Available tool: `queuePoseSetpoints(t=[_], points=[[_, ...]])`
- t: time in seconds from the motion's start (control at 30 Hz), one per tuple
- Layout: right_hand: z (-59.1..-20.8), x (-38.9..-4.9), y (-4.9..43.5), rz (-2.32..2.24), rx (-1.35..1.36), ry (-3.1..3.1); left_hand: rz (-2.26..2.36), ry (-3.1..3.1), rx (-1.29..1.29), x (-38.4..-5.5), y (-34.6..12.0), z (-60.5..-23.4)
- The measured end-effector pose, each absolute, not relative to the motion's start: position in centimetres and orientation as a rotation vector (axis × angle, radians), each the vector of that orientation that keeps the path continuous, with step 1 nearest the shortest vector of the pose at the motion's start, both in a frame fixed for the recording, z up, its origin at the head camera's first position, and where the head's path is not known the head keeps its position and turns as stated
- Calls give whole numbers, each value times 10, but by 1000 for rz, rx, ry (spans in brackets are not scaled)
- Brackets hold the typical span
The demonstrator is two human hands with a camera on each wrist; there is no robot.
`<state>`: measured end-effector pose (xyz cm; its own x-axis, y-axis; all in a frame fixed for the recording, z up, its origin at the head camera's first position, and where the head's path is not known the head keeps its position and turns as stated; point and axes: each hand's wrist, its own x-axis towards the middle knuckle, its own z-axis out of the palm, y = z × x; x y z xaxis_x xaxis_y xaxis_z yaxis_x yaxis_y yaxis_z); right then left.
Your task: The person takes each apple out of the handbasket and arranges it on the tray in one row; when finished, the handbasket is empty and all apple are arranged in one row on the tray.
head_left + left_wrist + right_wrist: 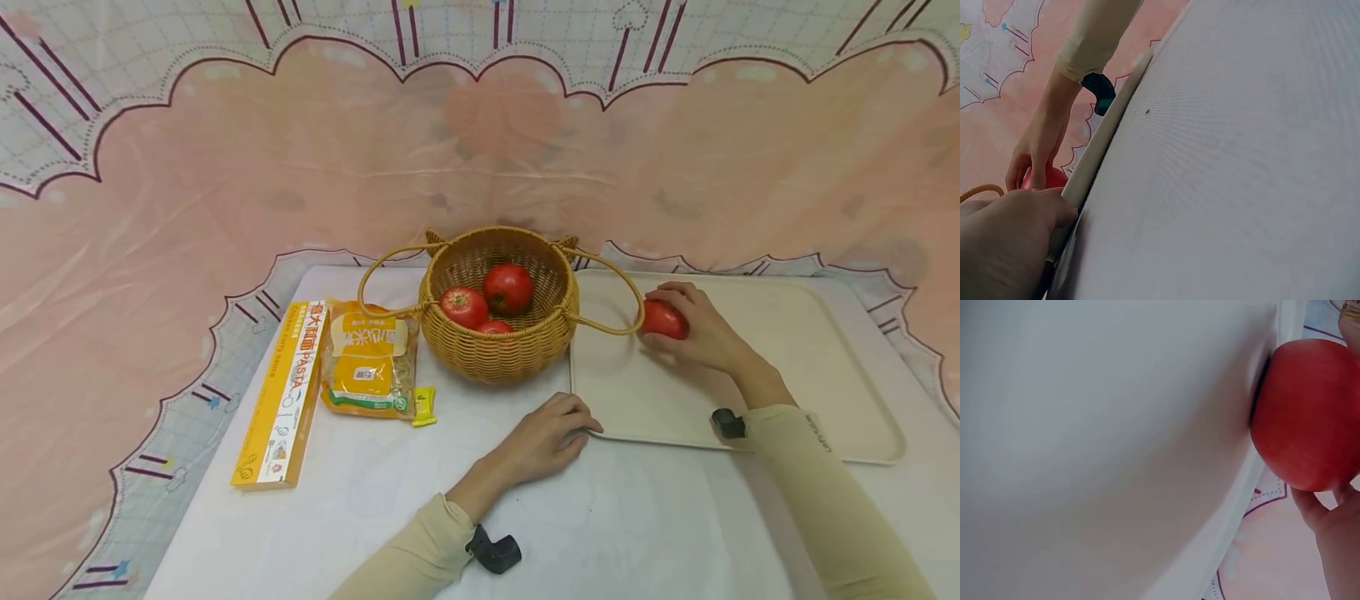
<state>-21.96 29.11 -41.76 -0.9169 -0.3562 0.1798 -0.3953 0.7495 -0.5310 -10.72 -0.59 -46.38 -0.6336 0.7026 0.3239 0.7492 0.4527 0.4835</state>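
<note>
My right hand [693, 329] grips a red apple [664, 320] over the left part of a cream tray [750, 367]. In the right wrist view the apple [1307, 415] sits low against the tray's surface, fingers round its side. My left hand [543, 437] holds the tray's near left corner, its fingers curled at the rim; the left wrist view shows this hand [1010, 237] beside the tray edge [1107, 128]. Left of the tray stands a wicker basket [498, 354] with two loop handles. Inside it lie red apples [508, 288], one partly hidden by the rim.
A yellow-and-white pasta box [281, 392] lies at the table's left. Beside it are an orange food bag [369, 358] and a small yellow packet [423, 406]. The basket's right handle [611, 267] reaches over the tray, close to the held apple. A patterned cloth [337, 158] hangs behind.
</note>
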Motion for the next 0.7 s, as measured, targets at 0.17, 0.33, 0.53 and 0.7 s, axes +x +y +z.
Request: queuePoseSetpoints(t=[0.17,0.33,0.53,0.7], points=[[-415,-219,291,964,612,-2857,-919,-2605,-1308,-107,-7,-463],[-415,-222,292,994,656,-2767,-914,-2611,-1312,-107,-7,-463],[-404,-221,286,1059,736,-2613,-903,-2611,-1310,-107,-6,-465],[-390,-220,275,1129,777,-2525,-906,-2610,-1309,-107,-7,-464]])
